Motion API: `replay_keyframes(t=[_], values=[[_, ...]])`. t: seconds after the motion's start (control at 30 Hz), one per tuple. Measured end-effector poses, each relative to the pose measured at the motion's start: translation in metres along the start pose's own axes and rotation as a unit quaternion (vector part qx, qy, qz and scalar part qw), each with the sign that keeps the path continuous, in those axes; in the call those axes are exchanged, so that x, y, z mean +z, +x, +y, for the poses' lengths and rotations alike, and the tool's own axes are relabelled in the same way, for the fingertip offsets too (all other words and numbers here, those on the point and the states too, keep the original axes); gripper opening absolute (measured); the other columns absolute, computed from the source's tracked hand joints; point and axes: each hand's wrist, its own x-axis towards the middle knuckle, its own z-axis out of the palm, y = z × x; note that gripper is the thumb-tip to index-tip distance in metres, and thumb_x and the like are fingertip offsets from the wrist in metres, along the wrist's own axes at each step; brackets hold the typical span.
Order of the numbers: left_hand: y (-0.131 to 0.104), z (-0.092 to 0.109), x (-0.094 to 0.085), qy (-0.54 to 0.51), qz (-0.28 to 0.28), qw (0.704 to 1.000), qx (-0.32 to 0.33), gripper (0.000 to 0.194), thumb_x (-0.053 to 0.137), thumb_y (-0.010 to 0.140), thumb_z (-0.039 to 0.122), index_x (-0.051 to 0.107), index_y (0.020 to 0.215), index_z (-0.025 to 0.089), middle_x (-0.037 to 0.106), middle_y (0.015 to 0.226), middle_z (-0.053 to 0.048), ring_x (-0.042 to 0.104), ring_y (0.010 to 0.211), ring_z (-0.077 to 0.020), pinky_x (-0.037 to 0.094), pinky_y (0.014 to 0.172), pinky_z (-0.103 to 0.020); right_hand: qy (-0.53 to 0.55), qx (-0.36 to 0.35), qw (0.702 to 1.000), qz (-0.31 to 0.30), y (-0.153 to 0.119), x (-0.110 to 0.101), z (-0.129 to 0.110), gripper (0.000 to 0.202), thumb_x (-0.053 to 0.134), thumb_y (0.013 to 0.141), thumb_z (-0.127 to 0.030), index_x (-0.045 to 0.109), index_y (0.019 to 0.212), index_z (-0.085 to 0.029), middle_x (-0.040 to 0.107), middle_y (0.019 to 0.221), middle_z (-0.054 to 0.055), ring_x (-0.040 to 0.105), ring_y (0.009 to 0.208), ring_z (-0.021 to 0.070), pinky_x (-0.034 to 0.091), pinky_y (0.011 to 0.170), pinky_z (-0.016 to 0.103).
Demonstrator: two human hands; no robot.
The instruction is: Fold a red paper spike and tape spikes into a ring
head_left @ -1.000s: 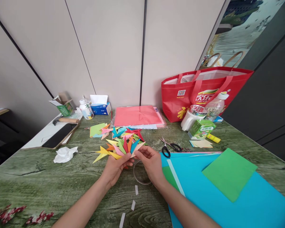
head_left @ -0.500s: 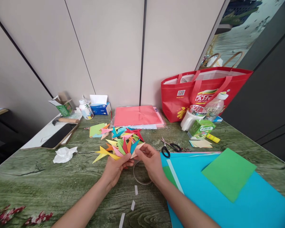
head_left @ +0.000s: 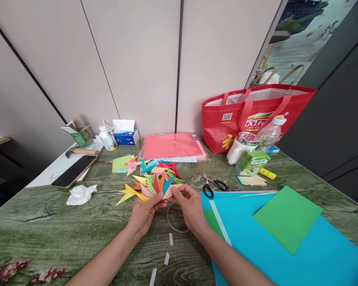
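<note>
My left hand (head_left: 143,215) is closed around the base of a fan of folded paper pieces (head_left: 156,184) in pink, green, red, orange and blue. Its thumb lies on top; the fingers beneath are partly hidden. My right hand (head_left: 191,206) pinches a pale peach folded paper piece (head_left: 169,192) against the fan's right side, next to the blue point. Behind the fan lies a loose heap of coloured folded papers (head_left: 173,167); yellow points (head_left: 128,194) stick out to the left. A roll of tape (head_left: 173,226) rests on the table under my right hand.
Scissors (head_left: 208,190) lie right of my hands. Blue sheets (head_left: 256,238) with a green square (head_left: 288,220) cover the right side. Tape strips (head_left: 167,258) stick to the table in front. A crumpled tissue (head_left: 81,194) and phone (head_left: 74,171) lie left; a red bag (head_left: 217,131) stands behind.
The peach piece has tipped slightly downward to the right beside the blue point. Both hands keep their hold and have hardly moved.
</note>
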Motion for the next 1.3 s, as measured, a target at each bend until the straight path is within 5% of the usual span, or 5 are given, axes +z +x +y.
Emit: replay_keyframes(t=[0.67, 1.3], values=[[0.002, 0.003, -0.004, 0.025, -0.021, 0.999, -0.029, 0.025, 0.077, 0.058, 0.016, 0.065, 0.079, 0.009, 0.069, 0.068, -0.005, 0.062, 0.053, -0.0120, 0.056, 0.052, -0.022, -0.052, -0.042, 0.997, -0.031, 0.005, -0.008, 0.004, 0.018, 0.074, 0.058, -0.022, 0.061, 0.068, -0.016, 0.066, 0.065, 0.000, 0.062, 0.061, 0.0142, 0.051, 0.061, 0.027], [-0.002, -0.002, 0.000, 0.045, 0.005, 0.999, 0.014, 0.020, 0.078, 0.056, 0.020, 0.066, 0.066, 0.008, 0.065, 0.056, -0.004, 0.057, 0.046, -0.0095, 0.048, 0.043, -0.017, -0.092, -0.067, 0.993, -0.012, 0.000, -0.002, 0.011, 0.017, 0.070, 0.061, -0.019, 0.056, 0.071, -0.015, 0.062, 0.064, -0.001, 0.059, 0.060, 0.0128, 0.048, 0.059, 0.024]])
